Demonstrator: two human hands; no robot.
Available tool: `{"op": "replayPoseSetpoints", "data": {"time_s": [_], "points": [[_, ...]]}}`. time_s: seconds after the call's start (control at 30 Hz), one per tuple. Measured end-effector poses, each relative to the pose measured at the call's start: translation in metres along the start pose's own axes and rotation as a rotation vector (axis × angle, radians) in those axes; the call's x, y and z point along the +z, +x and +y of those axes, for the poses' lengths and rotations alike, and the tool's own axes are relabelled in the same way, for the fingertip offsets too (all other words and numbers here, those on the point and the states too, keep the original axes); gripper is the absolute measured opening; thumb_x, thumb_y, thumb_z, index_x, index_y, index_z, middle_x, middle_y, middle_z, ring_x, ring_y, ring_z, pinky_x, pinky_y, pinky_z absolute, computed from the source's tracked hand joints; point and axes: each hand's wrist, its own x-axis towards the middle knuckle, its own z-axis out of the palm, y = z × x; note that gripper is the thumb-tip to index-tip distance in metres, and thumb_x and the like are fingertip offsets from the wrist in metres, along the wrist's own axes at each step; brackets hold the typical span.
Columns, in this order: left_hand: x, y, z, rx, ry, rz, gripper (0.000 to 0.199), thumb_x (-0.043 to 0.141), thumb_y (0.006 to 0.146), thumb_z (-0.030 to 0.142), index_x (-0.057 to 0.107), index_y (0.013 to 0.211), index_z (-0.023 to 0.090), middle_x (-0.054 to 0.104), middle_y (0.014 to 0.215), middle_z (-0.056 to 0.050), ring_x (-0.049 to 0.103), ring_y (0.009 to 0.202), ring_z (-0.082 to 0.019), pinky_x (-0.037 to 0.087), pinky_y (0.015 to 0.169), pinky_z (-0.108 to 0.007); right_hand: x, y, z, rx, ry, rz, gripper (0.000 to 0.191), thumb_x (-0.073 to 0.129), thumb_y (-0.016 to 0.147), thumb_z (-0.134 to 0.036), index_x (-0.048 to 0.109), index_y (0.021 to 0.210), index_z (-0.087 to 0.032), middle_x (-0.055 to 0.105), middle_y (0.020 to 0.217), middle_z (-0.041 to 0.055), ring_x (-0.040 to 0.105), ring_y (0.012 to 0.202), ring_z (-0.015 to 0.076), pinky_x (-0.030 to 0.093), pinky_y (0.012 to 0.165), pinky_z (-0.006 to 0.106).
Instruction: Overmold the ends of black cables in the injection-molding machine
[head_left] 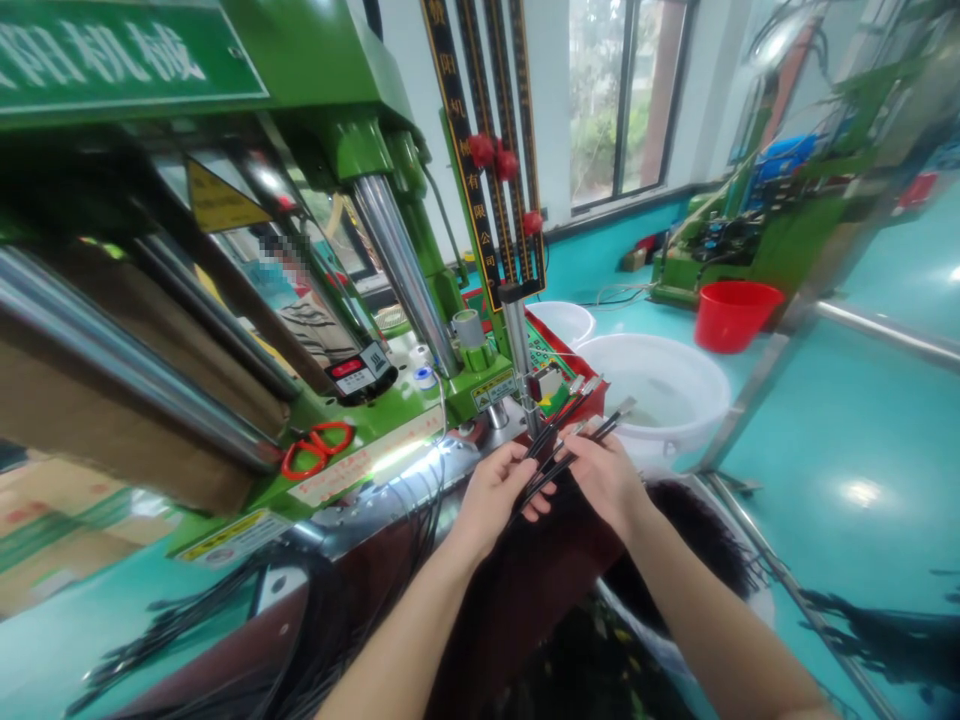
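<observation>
Both hands are together at the right front corner of a green machine (420, 400). Several thin black cables (555, 432) with metal connector ends run between them. My left hand (501, 490) is closed around the cables, thumb on top. My right hand (598, 465) pinches some of the same cables nearer their metal ends (624, 407), which point up and to the right. More black cables (300, 600) lie in a heap to the left of my left forearm, on the dark red table (397, 620).
Red-handled scissors (319, 450) rest on the machine's ledge. A white tub (660, 385) and a red bucket (735, 312) stand on the floor beyond. Below my right forearm, a white container holds a dark mass of cables (682, 550). A person (311, 320) is behind the machine.
</observation>
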Motion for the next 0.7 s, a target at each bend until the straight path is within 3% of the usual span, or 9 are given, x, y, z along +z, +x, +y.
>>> {"op": "replayPoseSetpoints", "data": {"time_s": [0.37, 0.47, 0.53, 0.6, 0.67, 0.7], "points": [[-0.001, 0.006, -0.004, -0.074, 0.018, -0.032, 0.030, 0.055, 0.076, 0.044, 0.046, 0.082, 0.016, 0.066, 0.073, -0.006, 0.061, 0.053, -0.013, 0.046, 0.045, -0.021, -0.009, 0.001, 0.002, 0.028, -0.062, 0.001, 0.006, 0.070, 0.068, -0.023, 0.066, 0.071, -0.019, 0.057, 0.063, -0.0014, 0.052, 0.059, 0.0128, 0.043, 0.063, 0.030], [-0.003, 0.010, -0.004, -0.128, -0.019, -0.032, 0.032, 0.056, 0.074, 0.046, 0.042, 0.081, 0.018, 0.065, 0.070, -0.005, 0.061, 0.052, -0.014, 0.044, 0.042, -0.020, -0.013, -0.002, -0.001, -0.016, -0.071, -0.082, 0.002, 0.068, 0.067, -0.021, 0.066, 0.068, -0.022, 0.057, 0.071, -0.0008, 0.052, 0.066, 0.0138, 0.043, 0.066, 0.031], [-0.006, 0.011, -0.003, -0.192, -0.042, -0.105, 0.033, 0.055, 0.074, 0.047, 0.040, 0.083, 0.019, 0.065, 0.069, -0.005, 0.061, 0.051, -0.014, 0.043, 0.041, -0.019, -0.017, -0.004, -0.005, -0.053, -0.061, -0.203, 0.003, 0.069, 0.064, -0.022, 0.067, 0.065, -0.023, 0.056, 0.077, 0.0001, 0.052, 0.075, 0.0161, 0.043, 0.070, 0.033], [-0.009, 0.011, -0.002, -0.241, -0.056, -0.255, 0.033, 0.055, 0.075, 0.046, 0.039, 0.085, 0.019, 0.065, 0.067, -0.005, 0.058, 0.047, -0.013, 0.039, 0.039, -0.018, -0.022, -0.006, -0.009, -0.036, -0.046, -0.313, 0.005, 0.070, 0.062, -0.026, 0.068, 0.065, -0.023, 0.055, 0.081, 0.0010, 0.052, 0.081, 0.0185, 0.044, 0.074, 0.036], [-0.011, 0.011, -0.003, -0.223, -0.046, -0.357, 0.032, 0.058, 0.074, 0.042, 0.040, 0.086, 0.019, 0.062, 0.062, -0.003, 0.051, 0.042, -0.009, 0.033, 0.038, -0.016, -0.025, -0.007, -0.011, -0.005, -0.017, -0.349, 0.006, 0.070, 0.062, -0.027, 0.068, 0.066, -0.023, 0.055, 0.083, 0.0011, 0.053, 0.081, 0.0190, 0.044, 0.077, 0.038], [-0.011, 0.010, -0.004, -0.192, -0.020, -0.354, 0.031, 0.060, 0.072, 0.039, 0.040, 0.084, 0.019, 0.059, 0.059, 0.000, 0.046, 0.039, -0.007, 0.030, 0.037, -0.016, -0.025, -0.007, -0.011, 0.008, -0.005, -0.342, 0.007, 0.070, 0.062, -0.026, 0.067, 0.069, -0.023, 0.055, 0.084, 0.0011, 0.053, 0.082, 0.0191, 0.043, 0.078, 0.039]]}}
